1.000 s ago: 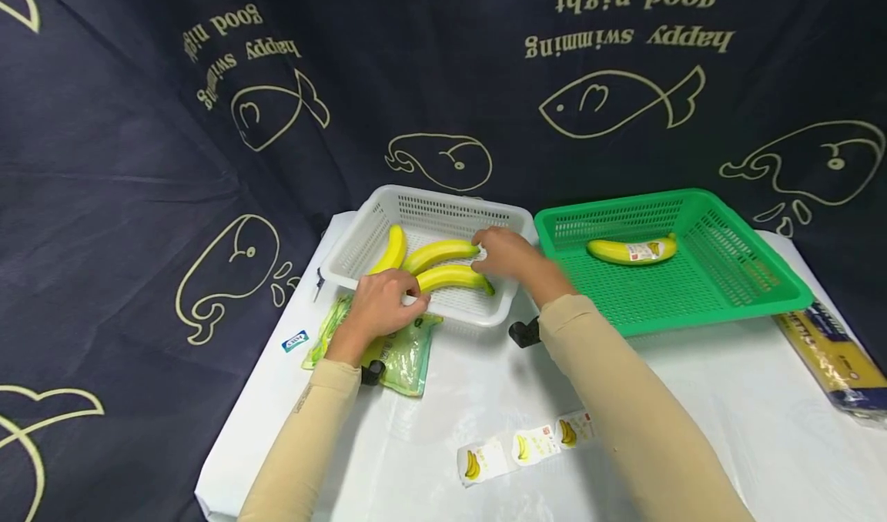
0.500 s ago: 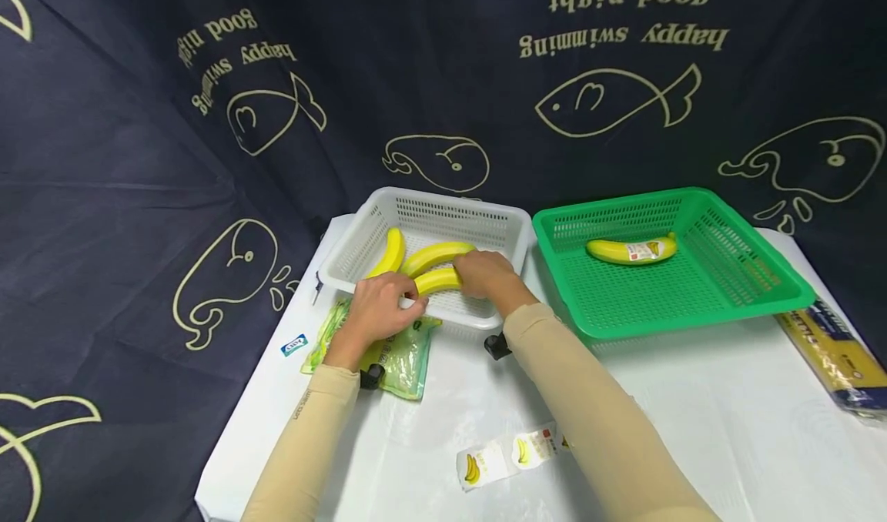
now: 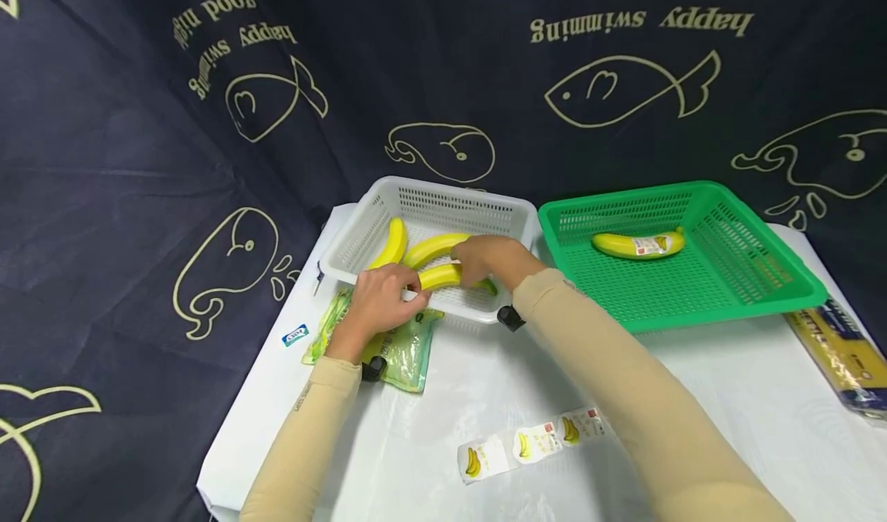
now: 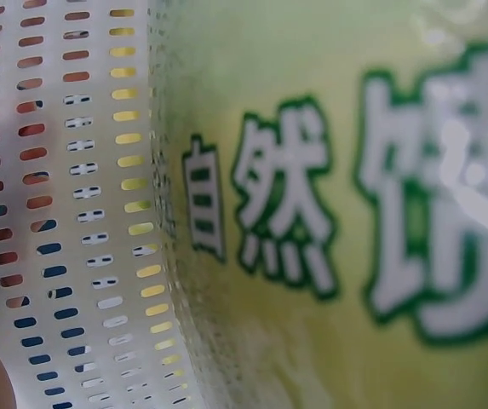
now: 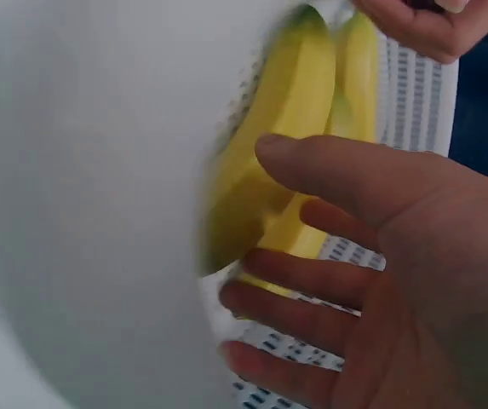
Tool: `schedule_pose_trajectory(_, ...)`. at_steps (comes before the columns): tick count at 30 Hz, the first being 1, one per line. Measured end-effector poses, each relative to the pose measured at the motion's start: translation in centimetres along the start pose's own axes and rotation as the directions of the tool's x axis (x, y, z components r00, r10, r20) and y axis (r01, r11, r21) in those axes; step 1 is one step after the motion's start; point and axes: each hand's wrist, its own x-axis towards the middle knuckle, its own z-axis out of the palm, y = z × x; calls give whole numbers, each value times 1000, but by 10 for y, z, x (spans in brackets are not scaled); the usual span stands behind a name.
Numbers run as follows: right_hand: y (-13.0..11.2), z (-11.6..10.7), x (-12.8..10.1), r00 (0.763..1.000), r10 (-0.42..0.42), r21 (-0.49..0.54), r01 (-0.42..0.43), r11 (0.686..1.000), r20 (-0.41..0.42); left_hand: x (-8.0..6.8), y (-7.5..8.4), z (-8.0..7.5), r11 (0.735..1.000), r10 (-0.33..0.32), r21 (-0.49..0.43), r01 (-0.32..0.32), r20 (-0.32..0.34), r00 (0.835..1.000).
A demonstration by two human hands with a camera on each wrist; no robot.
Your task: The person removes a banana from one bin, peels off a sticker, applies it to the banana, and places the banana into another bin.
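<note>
Navy fish-print cloth (image 3: 416, 60) | smooth yellow banana (image 3: 440, 276), green-tipped | left fingers (image 3: 402, 275) grip white basket (image 3: 450, 189) | right fingers (image 5: 295, 313) spread loosely about banana

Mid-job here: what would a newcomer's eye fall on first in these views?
Probably the bright green plastic basket at the right of the head view, holding one labelled yellow banana. Next, the white plastic basket to its left, with the left hand on its near rim and the right hand over the nearest of three curved yellow bananas. Behind, a navy cloth printed with pale fish outlines fills the background.
</note>
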Motion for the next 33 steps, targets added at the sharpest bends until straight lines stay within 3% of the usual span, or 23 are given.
schedule_pose_trajectory(7, -3, -13, 6, 997, -65, -102, 69, 992, 41, 3, 5, 5, 999, 41, -7, -42, -21, 999)
schedule_pose_trajectory(14, 7, -12, 21, 998, -56, -64, 57, 996, 21, 9, 11, 7, 998, 55, -4, -55, -30, 998)
schedule_pose_trajectory(18, 9, -7, 26, 998, -59, -30, 58, 998, -19, 6, 11, 8, 1000, 28, 14, -26, -104, 994)
schedule_pose_trajectory(24, 7, -3, 30, 995, -90, -31, 89, 996, -44, -4, 6, 12, 997, -4, 70, 20, -234, 972)
schedule_pose_trajectory(33, 6, -2, 32, 995, -62, -28, 60, 998, -77, -4, 3, 14, 998, 15, 69, 2, -252, 968)
